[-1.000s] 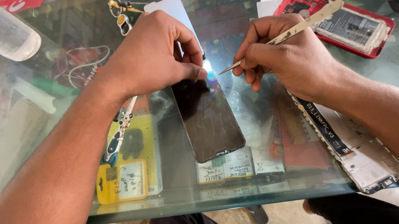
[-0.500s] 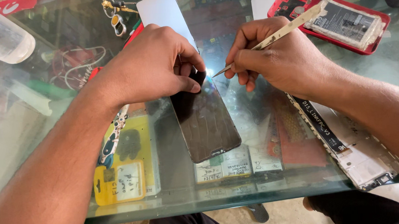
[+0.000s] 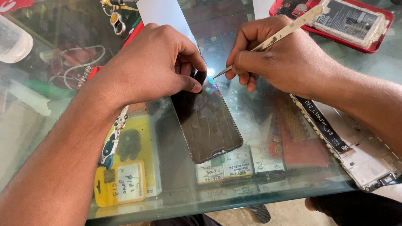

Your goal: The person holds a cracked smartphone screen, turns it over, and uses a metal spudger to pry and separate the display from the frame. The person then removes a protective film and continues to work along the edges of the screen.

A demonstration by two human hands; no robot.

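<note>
Now my left hand (image 3: 155,67) presses fingers together on the top of the screen (image 3: 207,122), lying mid-counter (image 3: 37,135) toward the near edge. My right hand (image 3: 276,56) pinches tweezers (image 3: 270,41), tip just beside the screen's top edge. A red phone (image 3: 338,16) sits at the far right corner.

Phone repair shop; glass counter (image 3: 168,192), opened red phone (image 3: 338,14), bare phone frame (image 3: 364,159), packaged spares (image 3: 122,176) beneath

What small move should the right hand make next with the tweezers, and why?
Probably slide the tweezers tip under the corner of the dark screen panel: the left hand pins that end to the glass table, and the tip in the right hand points right at it.
</note>
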